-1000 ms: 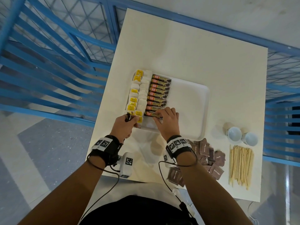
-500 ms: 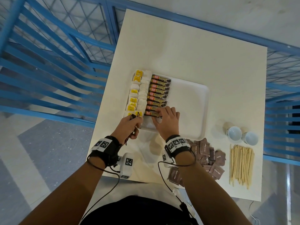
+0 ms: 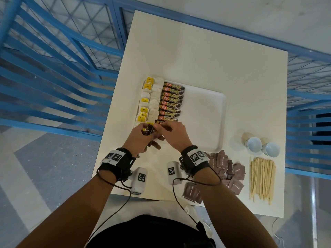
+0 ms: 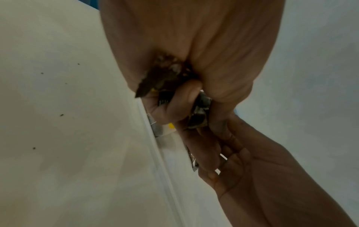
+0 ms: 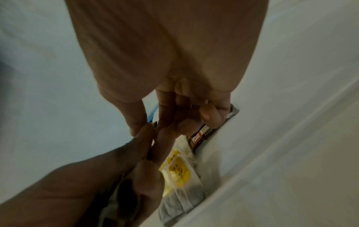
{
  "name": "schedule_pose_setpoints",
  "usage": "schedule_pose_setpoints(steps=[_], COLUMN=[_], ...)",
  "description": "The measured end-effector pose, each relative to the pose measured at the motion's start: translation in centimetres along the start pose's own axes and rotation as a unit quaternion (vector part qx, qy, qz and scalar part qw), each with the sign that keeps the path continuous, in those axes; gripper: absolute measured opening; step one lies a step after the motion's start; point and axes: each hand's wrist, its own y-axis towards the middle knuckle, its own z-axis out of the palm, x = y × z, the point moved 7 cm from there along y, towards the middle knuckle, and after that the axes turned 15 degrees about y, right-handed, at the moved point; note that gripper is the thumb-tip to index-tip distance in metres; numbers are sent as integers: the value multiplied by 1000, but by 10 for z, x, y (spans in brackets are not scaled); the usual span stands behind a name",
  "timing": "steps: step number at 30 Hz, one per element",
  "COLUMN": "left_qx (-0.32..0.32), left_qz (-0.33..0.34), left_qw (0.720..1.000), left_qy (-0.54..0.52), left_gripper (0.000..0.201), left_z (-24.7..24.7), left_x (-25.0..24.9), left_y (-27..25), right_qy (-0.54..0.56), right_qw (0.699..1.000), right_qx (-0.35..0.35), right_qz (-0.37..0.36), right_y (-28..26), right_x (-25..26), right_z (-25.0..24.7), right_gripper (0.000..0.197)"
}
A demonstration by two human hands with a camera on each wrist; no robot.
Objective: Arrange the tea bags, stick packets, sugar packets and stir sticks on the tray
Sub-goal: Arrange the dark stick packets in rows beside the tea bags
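At the near left corner of the white tray [image 3: 211, 122] both hands meet. The left hand [image 3: 141, 138] is curled round a small bundle of dark stick packets [image 3: 148, 130], whose ends poke out past its thumb; the left wrist view shows the same bundle [image 4: 165, 79] clenched in the palm with a finger wrapped across it. The right hand [image 3: 172, 134] reaches across to that bundle, and its thumb and fingertips [image 5: 143, 129] pinch the end of one packet – the packet itself is mostly hidden between the fingers.

On the tray's left side lie two columns. Along the left rim sit the tea bags [image 3: 148, 102], white pouches with yellow tags, running from the far edge to the near edge. Just right of them is a column of brown stick packets [image 3: 172, 102] printed with "GRANULES", laid crosswise and touching one another; the nearest one lies just under the right hand's fingers [image 5: 205, 132]. The right part of the tray is bare white.

Off the tray's near right corner – on the white table [image 3: 197, 51] – lies a loose heap of brown sugar packets [image 3: 227, 169]. Right of that heap is a bundle of wooden stir sticks [image 3: 261, 179], roughly parallel. Beyond the sticks, to the right of the tray, two small white cups [image 3: 261, 145] lie on their sides, touching each other.
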Motion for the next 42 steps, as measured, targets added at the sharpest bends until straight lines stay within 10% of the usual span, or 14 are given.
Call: schedule_pose_setpoints(steps=[18, 42], left_qx=[-61, -49], left_qz=[-14, -111], left_qw=[997, 992], left_qy=[-35, -37], left_gripper=[26, 15], left_z=[-15, -20], left_x=[3, 42], left_y=[-3, 2], right_qy=[52, -326], right_qw=[997, 926], right_qx=[-33, -103], right_qz=[-44, -158], right_y=[-8, -7], right_x=[0, -28], right_z=[-6, -6], right_gripper=[9, 14])
